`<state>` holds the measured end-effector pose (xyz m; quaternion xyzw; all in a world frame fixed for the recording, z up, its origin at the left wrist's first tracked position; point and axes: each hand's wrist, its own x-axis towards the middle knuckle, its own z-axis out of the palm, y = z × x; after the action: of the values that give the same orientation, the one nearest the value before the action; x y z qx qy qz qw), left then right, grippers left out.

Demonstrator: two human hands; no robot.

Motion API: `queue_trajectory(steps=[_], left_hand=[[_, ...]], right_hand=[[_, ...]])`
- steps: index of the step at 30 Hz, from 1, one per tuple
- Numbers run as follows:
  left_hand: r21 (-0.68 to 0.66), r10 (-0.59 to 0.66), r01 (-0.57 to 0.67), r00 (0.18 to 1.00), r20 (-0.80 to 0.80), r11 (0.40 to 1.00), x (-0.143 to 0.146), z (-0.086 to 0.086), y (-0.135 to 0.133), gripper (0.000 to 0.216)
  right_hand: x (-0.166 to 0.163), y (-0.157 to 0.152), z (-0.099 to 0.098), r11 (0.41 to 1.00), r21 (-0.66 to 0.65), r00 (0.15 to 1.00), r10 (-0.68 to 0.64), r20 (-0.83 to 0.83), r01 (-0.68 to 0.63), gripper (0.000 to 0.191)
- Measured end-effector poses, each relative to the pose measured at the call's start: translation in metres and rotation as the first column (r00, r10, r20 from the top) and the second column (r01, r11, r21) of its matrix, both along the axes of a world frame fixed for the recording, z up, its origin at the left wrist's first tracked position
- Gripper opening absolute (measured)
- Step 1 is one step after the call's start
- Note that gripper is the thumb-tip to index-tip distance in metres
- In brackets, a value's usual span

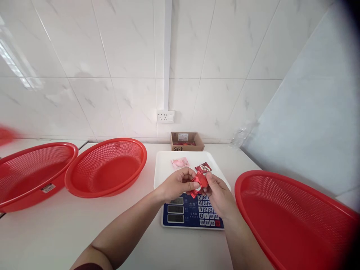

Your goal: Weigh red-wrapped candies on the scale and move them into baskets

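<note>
Between my two hands is a shiny red wrapped packet point(200, 179), held above the front of a white weighing scale point(163, 170). My left hand point(180, 183) pinches its left side between thumb and fingers. On its right side, my right hand point(218, 191) grips with the fingers curled. What is inside the wrapper cannot be made out. A pink packet point(180, 162) and a dark red packet with a white label point(203, 167) lie on the scale's plate just beyond my hands. My right hand and forearm hide part of the scale's blue keypad panel point(191, 217).
Two red perforated baskets point(105, 180) point(42, 182) stand on the white table to the left. Another large red basket point(281, 225) is close by my right forearm. A cardboard box point(187, 147) with dark red packets sits behind the scale. Clear plastic point(239, 138) lies by the wall.
</note>
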<state>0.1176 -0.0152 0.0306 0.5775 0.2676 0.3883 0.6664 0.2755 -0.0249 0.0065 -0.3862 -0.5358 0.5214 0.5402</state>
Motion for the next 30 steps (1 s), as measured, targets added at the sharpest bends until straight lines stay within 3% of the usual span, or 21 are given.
queue_trajectory(steps=[2,6,14,19,22,25,30], left_hand=[[-0.009,0.101,-0.1,0.994,0.046,0.995,0.004,0.0,-0.003,0.036],[-0.022,0.244,-0.243,0.965,0.1,0.97,0.008,0.001,-0.008,0.041],[0.105,0.197,-0.197,0.98,0.013,0.975,0.001,-0.002,-0.01,0.026],[0.171,0.359,-0.348,0.932,-0.04,0.922,0.001,-0.004,-0.006,0.028],[0.049,0.408,-0.412,0.91,0.071,0.91,0.003,-0.005,-0.005,0.032],[-0.105,0.386,-0.374,0.909,0.155,0.922,0.004,-0.004,-0.006,0.036],[-0.127,0.28,-0.267,0.954,0.102,0.955,0.0,-0.002,-0.009,0.037]], right_hand=[[0.0,0.0,0.0,0.999,0.018,0.999,-0.039,0.004,0.039,0.041],[-0.004,-0.004,0.003,0.994,0.11,0.983,-0.045,0.18,0.025,0.026],[-0.007,-0.011,0.01,0.995,0.101,0.94,-0.025,0.341,-0.01,0.028],[-0.007,-0.013,0.011,0.989,0.143,0.912,-0.076,0.402,0.02,0.027],[-0.006,-0.014,0.01,0.992,0.123,0.894,-0.086,0.439,0.036,0.029],[-0.005,-0.014,0.006,0.995,0.094,0.889,-0.067,0.453,0.027,0.032],[-0.001,-0.014,0.007,0.999,0.041,0.922,-0.021,0.387,0.006,0.032]])
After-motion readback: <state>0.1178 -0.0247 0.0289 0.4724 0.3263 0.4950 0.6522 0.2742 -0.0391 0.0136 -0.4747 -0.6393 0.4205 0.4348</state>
